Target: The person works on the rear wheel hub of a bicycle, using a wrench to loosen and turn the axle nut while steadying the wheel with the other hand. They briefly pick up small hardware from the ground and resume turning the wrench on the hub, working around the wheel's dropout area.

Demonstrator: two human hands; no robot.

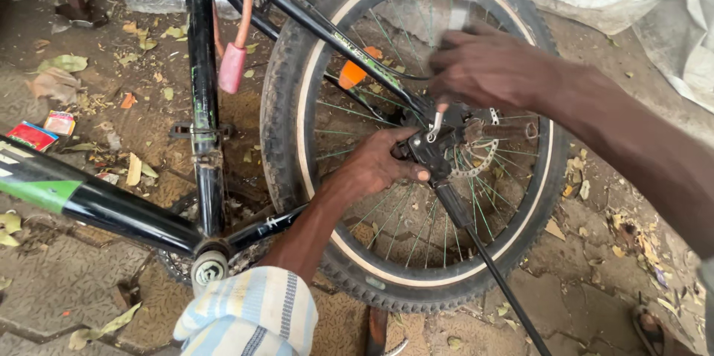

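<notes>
Fingers of the left hand (pixel 375 166) clamp the black kickstand bracket (pixel 431 151) at the rear wheel (pixel 416 133) hub and should steady it squarely, while beyond it the right hand (pixel 483 66) pinches a small tool (pixel 436 122), best kept straight.

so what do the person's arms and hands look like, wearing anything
Both hands are bare, no gloves, rings or watch visible. The left hand comes from an arm with a rolled-up sleeve in pale blue, cream and dark stripes. The right hand and forearm show no sleeve.
</notes>
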